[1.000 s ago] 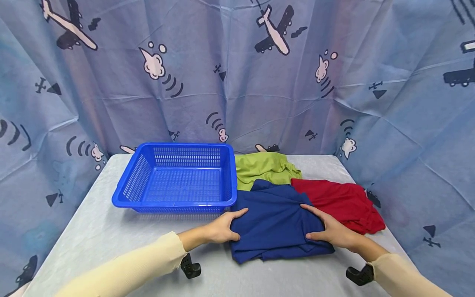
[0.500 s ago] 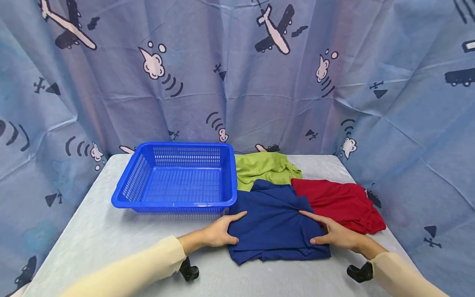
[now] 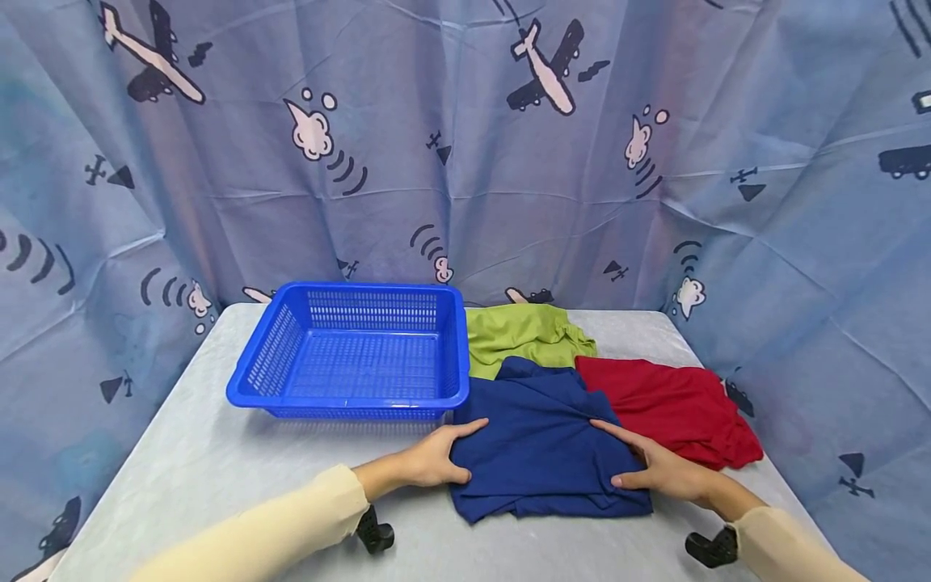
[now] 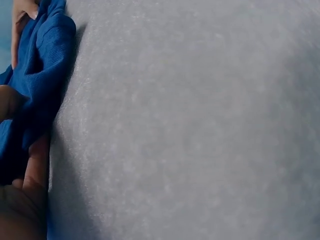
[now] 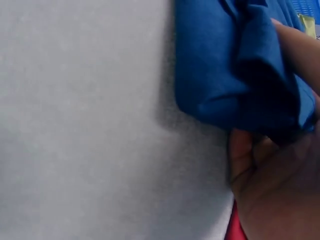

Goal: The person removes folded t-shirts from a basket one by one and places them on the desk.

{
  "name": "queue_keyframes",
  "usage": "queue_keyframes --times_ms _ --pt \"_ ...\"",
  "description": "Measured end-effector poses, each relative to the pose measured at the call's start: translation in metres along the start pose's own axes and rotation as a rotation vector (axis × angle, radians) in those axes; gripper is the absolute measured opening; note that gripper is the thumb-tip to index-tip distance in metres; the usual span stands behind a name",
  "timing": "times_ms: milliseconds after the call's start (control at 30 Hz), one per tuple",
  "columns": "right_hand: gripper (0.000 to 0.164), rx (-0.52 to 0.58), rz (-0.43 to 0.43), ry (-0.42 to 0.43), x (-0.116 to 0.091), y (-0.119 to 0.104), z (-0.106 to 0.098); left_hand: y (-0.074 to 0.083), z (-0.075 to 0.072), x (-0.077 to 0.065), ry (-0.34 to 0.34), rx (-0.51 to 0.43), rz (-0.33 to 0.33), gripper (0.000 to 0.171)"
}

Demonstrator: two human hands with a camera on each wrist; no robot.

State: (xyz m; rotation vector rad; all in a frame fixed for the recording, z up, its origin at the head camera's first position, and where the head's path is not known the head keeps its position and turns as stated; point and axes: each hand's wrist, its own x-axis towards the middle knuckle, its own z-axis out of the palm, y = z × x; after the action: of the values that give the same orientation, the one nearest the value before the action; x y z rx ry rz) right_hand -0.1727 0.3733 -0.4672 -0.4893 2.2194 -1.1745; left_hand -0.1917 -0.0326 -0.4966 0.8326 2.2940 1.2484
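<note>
A folded dark blue garment lies on the table in front of me, to the right of the basket, with creases running across its top. My left hand grips its left side. In the left wrist view the thumb lies over the blue cloth while a finger goes beneath its edge. On the opposite side my right hand holds the garment's right edge. Fingers tuck under the rolled blue end in the right wrist view, and part of that hand crosses over the top.
A blue plastic basket with slotted walls stands at the left with nothing in it. Behind the garment lies a lime green garment, and a red garment is at the right. A patterned curtain surrounds the white table.
My right hand has shifted slightly inward, drawing the garment's right end a little left. My left hand keeps its grip. The head view has tilted slightly; basket and other garments stay put.
</note>
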Motion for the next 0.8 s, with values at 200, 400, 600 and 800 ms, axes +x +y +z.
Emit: queue_keyframes --times_ms 200,400,600,800 --pt "0.072 0.001 0.032 -0.031 -0.001 -0.008 -0.007 0.001 -0.007 -0.005 -0.015 -0.038 0.011 0.087" --pt "0.059 -0.064 0.004 -0.043 -0.003 -0.022 -0.020 0.002 -0.016 -0.016 -0.067 -0.180 -0.011 0.079" --pt "0.047 -0.140 -0.078 -0.007 -0.009 -0.031 -0.034 0.004 -0.029 -0.030 -0.049 -0.189 -0.046 0.068" --pt "0.039 -0.286 -0.150 0.078 -0.016 -0.039 -0.039 0.007 -0.043 -0.041 0.018 -0.130 -0.057 0.052"
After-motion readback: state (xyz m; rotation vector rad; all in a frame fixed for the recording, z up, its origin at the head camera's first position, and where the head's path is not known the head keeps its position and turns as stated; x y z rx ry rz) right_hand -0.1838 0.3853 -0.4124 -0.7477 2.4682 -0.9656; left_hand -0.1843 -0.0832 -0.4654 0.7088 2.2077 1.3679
